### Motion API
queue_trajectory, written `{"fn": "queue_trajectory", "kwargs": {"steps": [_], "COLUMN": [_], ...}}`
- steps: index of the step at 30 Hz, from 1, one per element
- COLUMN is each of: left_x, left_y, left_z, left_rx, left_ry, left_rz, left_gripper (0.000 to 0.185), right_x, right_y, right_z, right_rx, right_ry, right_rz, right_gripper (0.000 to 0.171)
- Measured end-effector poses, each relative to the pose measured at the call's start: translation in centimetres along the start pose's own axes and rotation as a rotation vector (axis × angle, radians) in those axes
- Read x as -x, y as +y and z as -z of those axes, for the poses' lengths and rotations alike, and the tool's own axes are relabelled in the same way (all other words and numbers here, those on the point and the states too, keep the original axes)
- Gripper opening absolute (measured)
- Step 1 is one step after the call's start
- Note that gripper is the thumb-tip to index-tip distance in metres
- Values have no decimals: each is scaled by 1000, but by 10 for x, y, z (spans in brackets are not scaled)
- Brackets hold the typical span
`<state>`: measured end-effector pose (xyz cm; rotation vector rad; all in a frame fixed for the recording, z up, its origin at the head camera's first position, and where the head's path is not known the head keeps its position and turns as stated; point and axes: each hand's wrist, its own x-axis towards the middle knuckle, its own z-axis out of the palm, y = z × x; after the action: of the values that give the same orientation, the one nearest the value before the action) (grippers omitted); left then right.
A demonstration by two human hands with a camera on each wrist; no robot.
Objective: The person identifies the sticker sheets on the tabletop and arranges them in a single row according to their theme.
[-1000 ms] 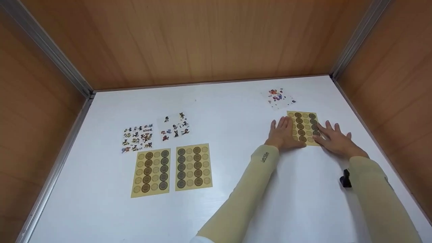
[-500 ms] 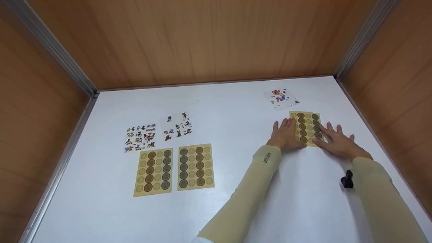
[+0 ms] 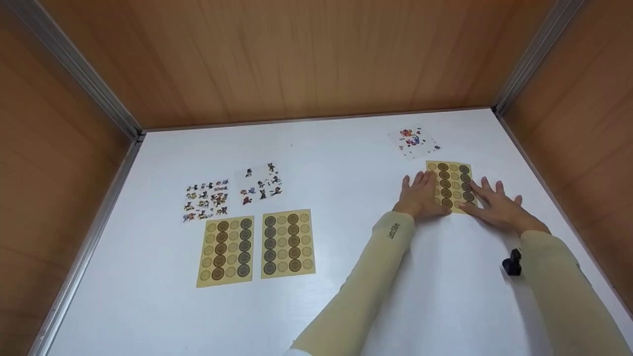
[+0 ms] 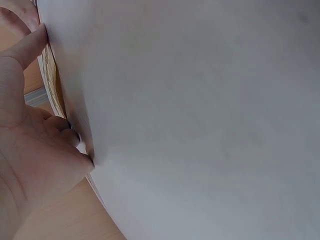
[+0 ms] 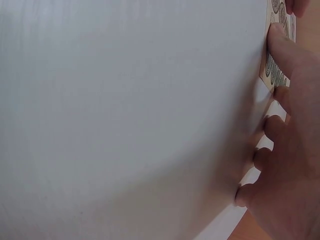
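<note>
left hand [image 3: 419, 197]: we're laying it flat, fingers straight, on the left edge of the tan sticker sheet [image 3: 453, 186].
right hand [image 3: 494, 206]: we're spreading it flat too, fingertips on the sheet's right edge and lower corner, holding nothing.
sheet position: it's lying flat on the white table [image 3: 346, 306], far right, pinned between both palms.
change: in the head view the sheet and both hands are sitting slightly farther up and right than a second ago; the other sheets shift the same way, so this is mostly camera drift. We're judging the sheet is being squared and pressed, not carried.
neighbours: the small colourful sticker sheet [image 3: 414, 140] is lying just beyond the tan one, apart from it.
left group: two tan sheets [image 3: 257, 245] are sitting side by side with cartoon sticker sheets [image 3: 232, 193] behind them, well apart from the hands.
edges: the right wood wall [image 3: 578, 118] is near the right hand (tightest side).
open room: we're seeing bare table between the hands and the left group.
</note>
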<state>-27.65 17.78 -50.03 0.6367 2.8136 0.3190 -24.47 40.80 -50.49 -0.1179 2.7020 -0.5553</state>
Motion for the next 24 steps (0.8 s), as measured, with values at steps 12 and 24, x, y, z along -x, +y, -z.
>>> {"fn": "queue_trajectory", "kwargs": {"steps": [12,24], "left_x": [2,2], "left_y": [3,3], "left_z": [2,-2], "left_rx": [15,30], "left_ry": [-33,-10], "left_rz": [4,-5], "left_gripper": [97,92], "right_x": [0,1], "right_y": [-3,-4], "right_z": [-1,-1], "right_rx": [-15,-20], "right_ry": [-15,0], "right_rz": [-21,-11], "right_gripper": [101,99]}}
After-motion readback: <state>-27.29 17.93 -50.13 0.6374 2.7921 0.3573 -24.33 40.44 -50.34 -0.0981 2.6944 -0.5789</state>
